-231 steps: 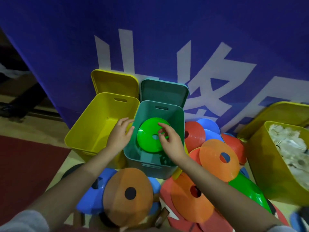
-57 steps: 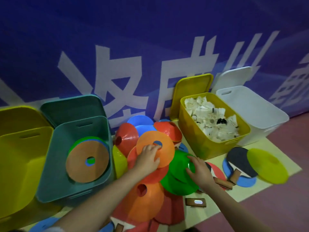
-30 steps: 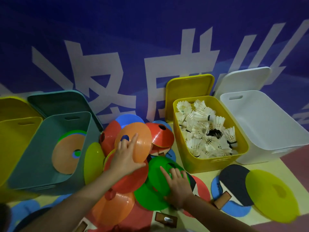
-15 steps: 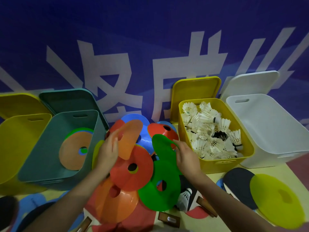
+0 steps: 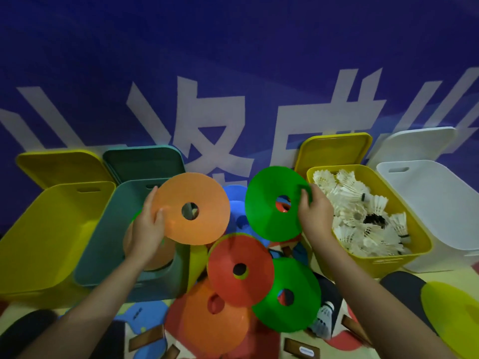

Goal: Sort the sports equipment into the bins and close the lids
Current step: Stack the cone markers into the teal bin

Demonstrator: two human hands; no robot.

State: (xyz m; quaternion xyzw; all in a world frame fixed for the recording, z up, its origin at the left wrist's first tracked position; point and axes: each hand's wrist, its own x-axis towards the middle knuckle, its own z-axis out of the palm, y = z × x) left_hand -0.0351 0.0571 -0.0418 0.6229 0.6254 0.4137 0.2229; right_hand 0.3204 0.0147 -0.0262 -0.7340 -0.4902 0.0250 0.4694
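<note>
My left hand (image 5: 146, 228) grips an orange disc cone (image 5: 197, 200) by its left edge, lifted above the near right corner of the teal bin (image 5: 108, 229). My right hand (image 5: 315, 216) pinches a green disc cone (image 5: 269, 216) by its right rim, raised over the pile. On the floor below lie a red cone (image 5: 233, 252), another green cone (image 5: 298, 278), an orange cone (image 5: 207, 322) and blue cones (image 5: 237, 203). The teal bin holds stacked cones, mostly hidden by my left hand.
An empty yellow bin (image 5: 44, 229) stands at the left, a yellow bin (image 5: 388, 263) full of shuttlecocks (image 5: 360, 216) and a white bin (image 5: 435, 200) at the right; all lids stand open against the blue banner. Table tennis paddles (image 5: 399, 283), a shuttlecock (image 5: 322, 316) and a yellow cone (image 5: 456, 314) lie on the floor.
Both hands have lifted their cones up off the pile, the orange one moving left toward the teal bin and the green one rising at the right. The view has shifted slightly.
</note>
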